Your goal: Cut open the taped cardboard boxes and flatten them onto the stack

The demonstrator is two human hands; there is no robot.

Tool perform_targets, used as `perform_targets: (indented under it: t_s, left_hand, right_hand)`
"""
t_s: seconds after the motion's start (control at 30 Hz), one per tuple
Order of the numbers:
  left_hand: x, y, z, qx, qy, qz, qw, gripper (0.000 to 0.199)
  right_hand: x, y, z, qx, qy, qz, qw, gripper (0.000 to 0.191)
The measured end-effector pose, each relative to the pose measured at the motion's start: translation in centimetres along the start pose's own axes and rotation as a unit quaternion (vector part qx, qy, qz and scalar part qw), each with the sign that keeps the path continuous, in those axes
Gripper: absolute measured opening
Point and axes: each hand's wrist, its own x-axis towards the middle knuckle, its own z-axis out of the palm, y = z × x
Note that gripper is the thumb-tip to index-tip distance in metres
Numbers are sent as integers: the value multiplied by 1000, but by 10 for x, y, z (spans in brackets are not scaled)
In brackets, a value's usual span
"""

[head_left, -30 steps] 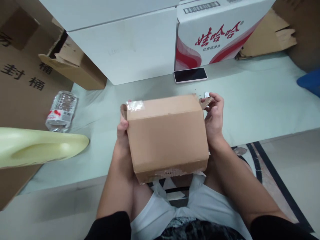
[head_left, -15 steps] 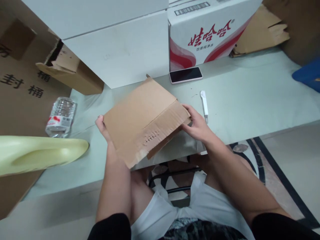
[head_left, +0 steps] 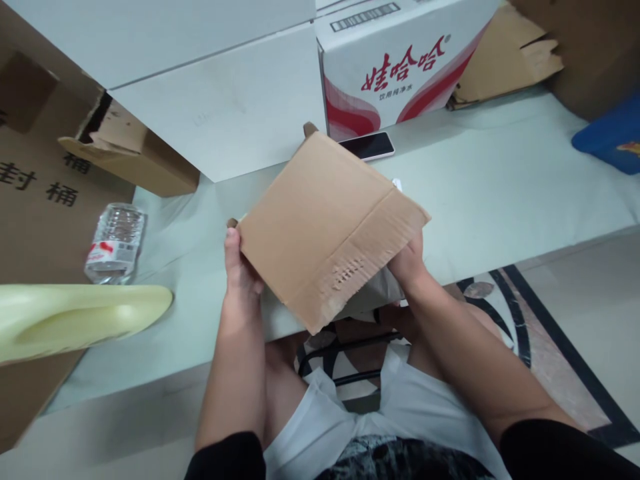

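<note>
A brown cardboard box [head_left: 320,207] is tilted above the table's front edge, its near flap torn along the rim and punched with small holes. My left hand [head_left: 241,263] grips its left edge, thumb up on the side. At the right, my right hand [head_left: 410,259] holds it from under the flap, which hides most of the fingers. Behind the box, only the white tip of a knife [head_left: 397,183] shows. A phone [head_left: 370,147] lies further back, partly covered by the box.
A white carton with red lettering [head_left: 400,80] stands at the back. On the left are a clear water bottle [head_left: 116,243], an open cardboard box [head_left: 155,160] and a pale yellow plastic object [head_left: 100,320]. A blue object [head_left: 610,137] is at the far right.
The cardboard box has shifted right and turned, its flap now covering most of the knife. Both hands moved with it; the right hand's fingers have gone beneath the flap.
</note>
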Motion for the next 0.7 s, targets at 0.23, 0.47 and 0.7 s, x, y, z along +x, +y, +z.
perform_targets:
  t_s: [0.23,0.47,0.7]
  left_hand:
    - [-9,25,5,-60,77,-29,995,40]
    - [-31,34,31,-54,143,-55,987,49]
    - [-27,23,7,-62,132,-14,989,47]
  right_hand:
    - [8,-10,5,-44,226,48,972,16]
    - [-10,-24,16,-101,-76,-139,982,17]
    - [-29,-28,32,-91,-177,-258,945,27]
